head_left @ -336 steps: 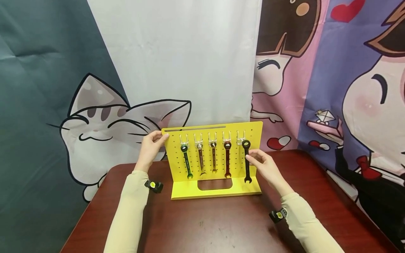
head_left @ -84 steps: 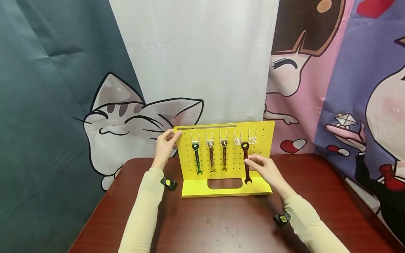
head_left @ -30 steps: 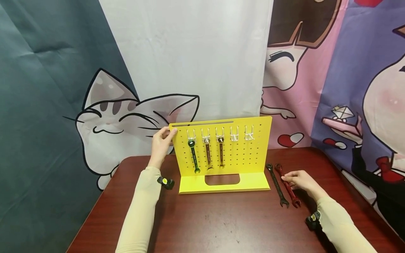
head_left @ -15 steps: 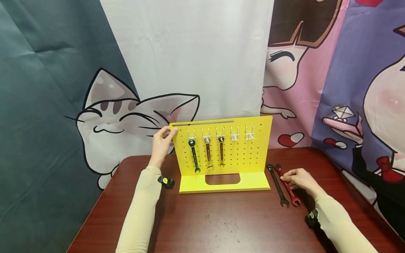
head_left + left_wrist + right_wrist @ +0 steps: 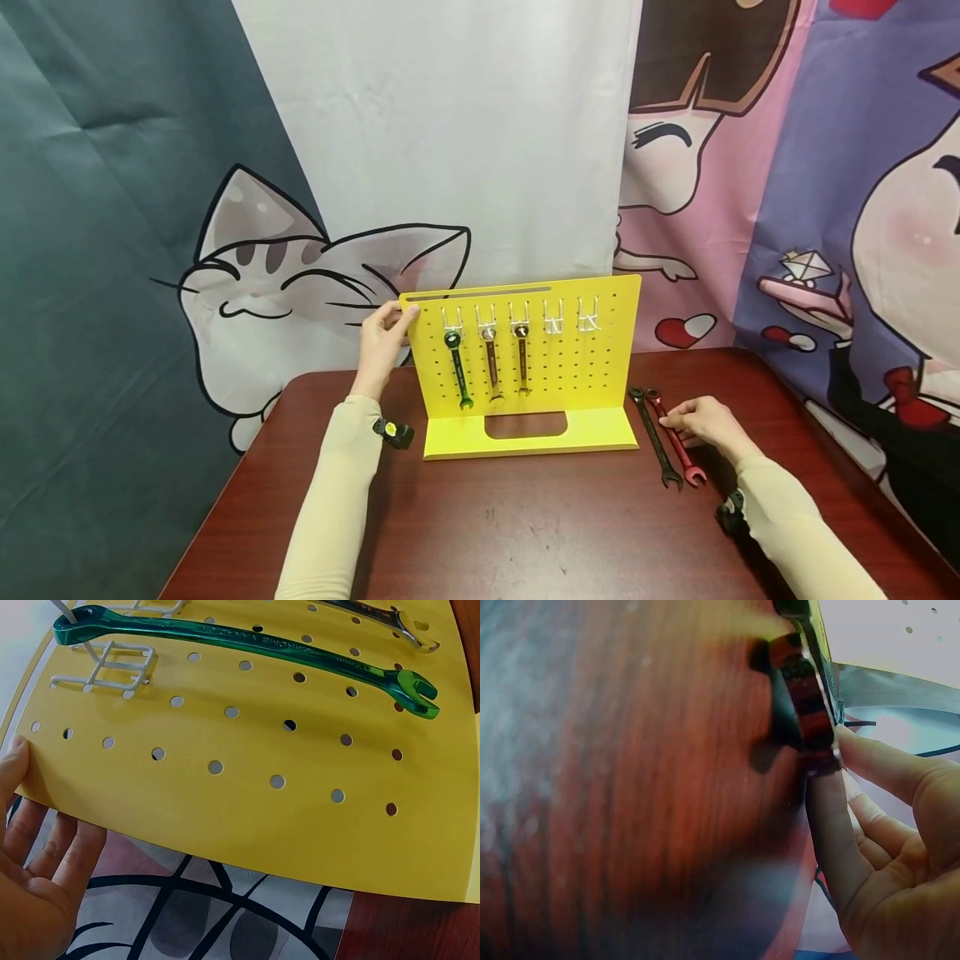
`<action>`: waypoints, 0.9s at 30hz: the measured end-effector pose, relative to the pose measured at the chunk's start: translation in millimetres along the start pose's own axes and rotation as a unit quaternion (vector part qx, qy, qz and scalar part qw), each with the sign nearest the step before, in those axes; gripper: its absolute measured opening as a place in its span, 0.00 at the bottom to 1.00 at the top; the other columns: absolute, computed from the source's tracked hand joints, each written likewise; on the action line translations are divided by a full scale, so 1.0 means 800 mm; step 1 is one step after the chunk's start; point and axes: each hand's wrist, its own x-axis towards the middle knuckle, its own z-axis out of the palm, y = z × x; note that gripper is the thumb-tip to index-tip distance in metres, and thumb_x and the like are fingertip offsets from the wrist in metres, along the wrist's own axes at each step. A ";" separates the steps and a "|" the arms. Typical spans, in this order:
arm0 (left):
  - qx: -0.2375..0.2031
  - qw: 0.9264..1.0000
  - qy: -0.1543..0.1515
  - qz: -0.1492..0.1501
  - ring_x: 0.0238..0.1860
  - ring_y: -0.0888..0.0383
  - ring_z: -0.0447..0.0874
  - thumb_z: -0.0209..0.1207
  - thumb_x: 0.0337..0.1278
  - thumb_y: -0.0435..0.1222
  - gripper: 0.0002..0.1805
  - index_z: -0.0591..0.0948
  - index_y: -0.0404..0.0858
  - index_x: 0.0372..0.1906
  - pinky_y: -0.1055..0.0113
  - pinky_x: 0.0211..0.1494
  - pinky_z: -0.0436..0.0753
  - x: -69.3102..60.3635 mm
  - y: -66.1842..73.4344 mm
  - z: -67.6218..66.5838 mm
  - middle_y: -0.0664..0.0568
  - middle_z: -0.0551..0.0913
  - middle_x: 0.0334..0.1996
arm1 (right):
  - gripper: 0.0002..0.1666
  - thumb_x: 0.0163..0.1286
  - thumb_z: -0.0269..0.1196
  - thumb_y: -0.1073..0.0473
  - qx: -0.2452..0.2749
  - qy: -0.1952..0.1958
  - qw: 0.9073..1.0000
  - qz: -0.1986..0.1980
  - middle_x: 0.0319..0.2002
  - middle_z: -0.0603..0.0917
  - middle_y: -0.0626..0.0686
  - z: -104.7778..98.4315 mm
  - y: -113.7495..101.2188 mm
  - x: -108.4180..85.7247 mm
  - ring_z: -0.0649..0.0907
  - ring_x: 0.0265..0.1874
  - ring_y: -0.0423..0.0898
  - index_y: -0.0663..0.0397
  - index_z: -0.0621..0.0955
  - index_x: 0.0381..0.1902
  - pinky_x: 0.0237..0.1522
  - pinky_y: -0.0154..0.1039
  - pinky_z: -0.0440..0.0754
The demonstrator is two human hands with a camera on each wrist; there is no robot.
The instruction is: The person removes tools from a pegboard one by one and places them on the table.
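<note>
My left hand (image 5: 381, 346) grips the upper left corner of a yellow pegboard (image 5: 577, 375), thumb in front and fingers behind. A green combination wrench (image 5: 459, 371) hangs nearest to it, also large in the left wrist view. Two shiny wrenches, one (image 5: 492, 367) beside the other (image 5: 522, 362), hang to its right. On the table right of the board, my right hand (image 5: 705, 423) pinches a red combination wrench (image 5: 675, 446) by its shaft. Beside that lies a black combination wrench (image 5: 655, 437), almost parallel. In the right wrist view, the red wrench (image 5: 810, 705) appears end-on and blurred between thumb and fingers.
Two white hooks, one (image 5: 553, 321) left of the other (image 5: 588, 317), show on the board's right half. The board's yellow foot (image 5: 592, 433) stands on a dark red-brown table (image 5: 480, 525). A printed cartoon curtain (image 5: 450, 150) hangs close behind.
First the black wrench, then the red one left the right-hand hooks in my right hand for the table. Lately the red one shifted slightly left toward the black. My left hand kept the corner.
</note>
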 end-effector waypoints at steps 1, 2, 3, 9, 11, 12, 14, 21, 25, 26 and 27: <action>0.000 1.000 0.000 0.001 0.36 0.56 0.85 0.65 0.62 0.54 0.21 0.84 0.39 0.45 0.68 0.36 0.85 0.001 0.000 0.000 0.47 0.87 0.36 | 0.19 0.67 0.70 0.58 -0.003 0.000 1.000 -0.002 0.30 0.83 0.55 -0.001 -0.001 0.001 0.83 0.27 0.47 0.73 0.84 0.41 0.32 0.44 0.87; -0.001 1.000 0.000 0.003 0.36 0.56 0.85 0.66 0.62 0.54 0.21 0.84 0.40 0.45 0.68 0.36 0.85 0.001 0.001 0.000 0.47 0.87 0.36 | 0.18 0.66 0.70 0.58 -0.005 0.001 1.000 -0.002 0.30 0.83 0.55 -0.001 -0.002 0.001 0.83 0.27 0.47 0.73 0.85 0.41 0.32 0.45 0.87; -0.003 1.000 -0.001 0.004 0.36 0.56 0.85 0.66 0.62 0.54 0.21 0.84 0.39 0.45 0.67 0.36 0.85 0.002 0.001 0.001 0.47 0.87 0.36 | 0.18 0.66 0.70 0.58 -0.007 0.003 1.000 -0.003 0.30 0.83 0.55 -0.001 -0.003 0.002 0.83 0.27 0.47 0.73 0.85 0.40 0.32 0.45 0.87; -0.013 1.000 -0.002 0.000 0.36 0.55 0.86 0.65 0.64 0.52 0.21 0.84 0.38 0.45 0.67 0.36 0.86 0.003 0.003 0.001 0.46 0.87 0.36 | 0.17 0.66 0.70 0.59 -0.001 0.002 1.000 -0.002 0.32 0.84 0.55 0.001 -0.005 0.002 0.84 0.28 0.47 0.72 0.86 0.39 0.33 0.44 0.87; -0.008 1.000 0.000 -0.004 0.35 0.56 0.86 0.65 0.63 0.52 0.21 0.84 0.38 0.45 0.67 0.36 0.85 0.002 0.003 0.002 0.46 0.87 0.36 | 0.16 0.67 0.70 0.60 0.002 -0.002 1.000 -0.001 0.33 0.85 0.55 0.001 -0.005 0.001 0.84 0.29 0.48 0.73 0.86 0.40 0.34 0.44 0.87; -0.007 1.000 -0.001 -0.003 0.35 0.56 0.85 0.65 0.63 0.52 0.21 0.84 0.38 0.45 0.67 0.36 0.85 0.002 0.003 0.003 0.46 0.87 0.36 | 0.16 0.67 0.70 0.60 0.002 0.000 1.000 -0.001 0.32 0.85 0.55 0.001 -0.006 0.001 0.85 0.28 0.48 0.73 0.85 0.40 0.34 0.44 0.87; -0.003 1.000 0.002 0.000 0.35 0.57 0.85 0.65 0.63 0.53 0.21 0.84 0.39 0.45 0.68 0.35 0.85 0.001 0.004 0.003 0.47 0.87 0.36 | 0.15 0.67 0.69 0.61 0.000 0.004 1.000 -0.005 0.33 0.85 0.56 -0.001 -0.008 0.001 0.85 0.28 0.48 0.73 0.85 0.40 0.33 0.44 0.87; -0.007 1.000 0.006 -0.007 0.34 0.56 0.85 0.66 0.63 0.52 0.20 0.85 0.39 0.44 0.67 0.36 0.85 -0.006 0.000 0.002 0.46 0.88 0.35 | 0.12 0.66 0.67 0.62 -0.020 0.011 1.000 -0.011 0.34 0.87 0.57 -0.003 -0.009 0.001 0.83 0.30 0.48 0.71 0.86 0.37 0.34 0.42 0.87; 0.003 1.000 -0.007 -0.008 0.35 0.55 0.85 0.65 0.64 0.52 0.21 0.85 0.38 0.47 0.65 0.39 0.86 -0.004 -0.002 0.000 0.45 0.88 0.37 | 0.11 0.64 0.68 0.63 -0.025 0.013 1.000 -0.005 0.34 0.88 0.56 0.001 -0.006 0.001 0.83 0.29 0.47 0.69 0.87 0.36 0.33 0.42 0.87; 0.005 1.000 -0.009 -0.003 0.36 0.54 0.85 0.64 0.64 0.52 0.21 0.84 0.38 0.47 0.65 0.39 0.86 -0.003 -0.001 -0.001 0.45 0.88 0.37 | 0.11 0.64 0.68 0.63 -0.023 0.015 1.000 -0.005 0.34 0.88 0.56 0.002 -0.006 0.002 0.83 0.29 0.47 0.69 0.87 0.36 0.33 0.42 0.87; 0.004 1.000 -0.010 0.001 0.36 0.54 0.85 0.64 0.64 0.53 0.21 0.84 0.38 0.47 0.64 0.40 0.86 -0.001 0.000 -0.001 0.44 0.88 0.37 | 0.12 0.64 0.68 0.62 -0.023 0.014 1.000 -0.008 0.35 0.87 0.56 0.003 -0.007 0.003 0.84 0.29 0.47 0.70 0.87 0.37 0.33 0.42 0.87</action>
